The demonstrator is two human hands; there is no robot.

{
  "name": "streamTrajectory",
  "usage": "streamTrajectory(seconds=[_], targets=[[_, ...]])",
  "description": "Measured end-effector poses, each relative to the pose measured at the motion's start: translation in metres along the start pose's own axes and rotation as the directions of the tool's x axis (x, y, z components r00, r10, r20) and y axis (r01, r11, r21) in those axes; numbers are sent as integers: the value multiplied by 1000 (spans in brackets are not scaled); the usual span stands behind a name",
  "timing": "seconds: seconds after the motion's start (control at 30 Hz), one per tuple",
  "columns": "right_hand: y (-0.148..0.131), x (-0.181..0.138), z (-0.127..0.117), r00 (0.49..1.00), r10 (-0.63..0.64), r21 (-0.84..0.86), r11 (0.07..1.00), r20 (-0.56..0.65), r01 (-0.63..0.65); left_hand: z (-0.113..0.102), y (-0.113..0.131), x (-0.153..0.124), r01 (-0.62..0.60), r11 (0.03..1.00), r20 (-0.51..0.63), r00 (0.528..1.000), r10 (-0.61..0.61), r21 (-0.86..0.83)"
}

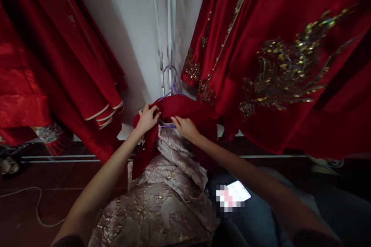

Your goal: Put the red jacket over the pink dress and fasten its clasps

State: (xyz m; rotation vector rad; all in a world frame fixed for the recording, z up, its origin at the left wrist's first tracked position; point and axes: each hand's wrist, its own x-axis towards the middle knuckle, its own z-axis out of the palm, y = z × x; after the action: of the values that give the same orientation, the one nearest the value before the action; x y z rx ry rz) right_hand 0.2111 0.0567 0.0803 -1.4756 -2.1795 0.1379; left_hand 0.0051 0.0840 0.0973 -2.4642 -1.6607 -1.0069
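Both hands meet at the centre of the frame, right on the neckline! On my feed the left hand [149, 119] is nearly closed, fingers bent over a fold of the red garment [188, 107]. The right hand [187, 128] is half curled, thumb side up against the opening, close by the lower bar of the purple hanger [174, 81]; whether it has the bar, the cloth or both, I cannot tell from here.

Now, why this arrangement? I'd judge the hanger sits inside to keep the shoulders spread, with its hook pointing to the top of the frame, and the two hands come in from either side so that the neckline stays under control. Is the hook caught on the white metal bars [171, 19] behind it? That I can't make out.

And where does the cloth lie? The red garment spreads just beyond and around the fingers, one flap hanging below the left hand, while the pale brocade cloth [165, 197] runs from between the wrists down to the bottom of the frame. More red clothes [72, 38] hang at upper left, a sequinned red robe [278, 69] at upper right, and a lit phone [242, 192] shows at lower right, beneath the right forearm.
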Motion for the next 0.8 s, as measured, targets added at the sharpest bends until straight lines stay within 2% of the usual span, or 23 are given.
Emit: streamTrajectory(seconds=[0.07,0.17,0.23,0.3,0.37,0.4,0.43,0.5,0.57,0.67,0.73,0.8], targets=[[-10,-7,2,998,-60,8,998,11,60,-4,-2,-3,1,1000,-31,1000,-1,0],[-6,-13,-8,989,-95,43,994,-109,100,-2,4,-17,85,996,-205,975,-83,-1],[2,-14,-14,972,-79,133,985,-223,110,6,15,-30,184,982,-357,915,-191,-54],[8,-14,-13,952,-32,293,948,-303,125,20,32,-41,252,946,-451,833,-319,-205],[8,-15,-8,947,-11,434,887,-322,158,36,50,-46,257,873,-465,764,-446,-416],[6,-16,-4,950,-23,478,860,-310,177,43,59,-45,227,827,-442,756,-483,-515],[4,-17,1,955,-38,509,839,-296,191,50,67,-44,184,776,-406,766,-498,-604],[-2,-21,9,964,-60,564,801,-260,202,60,79,-40,99,664,-312,825,-471,-741],[-5,-24,15,973,-39,646,741,-229,182,67,83,-40,78,533,-209,865,-457,-842],[-3,-26,19,979,44,784,607,-198,131,70,77,-50,137,362,-77,852,-519,-922],[1,-26,19,978,111,846,526,-177,93,67,70,-60,161,318,-29,855,-518,-934],[4,-26,17,985,133,888,458,-107,35,61,65,-68,152,368,-39,885,-463,-917]])
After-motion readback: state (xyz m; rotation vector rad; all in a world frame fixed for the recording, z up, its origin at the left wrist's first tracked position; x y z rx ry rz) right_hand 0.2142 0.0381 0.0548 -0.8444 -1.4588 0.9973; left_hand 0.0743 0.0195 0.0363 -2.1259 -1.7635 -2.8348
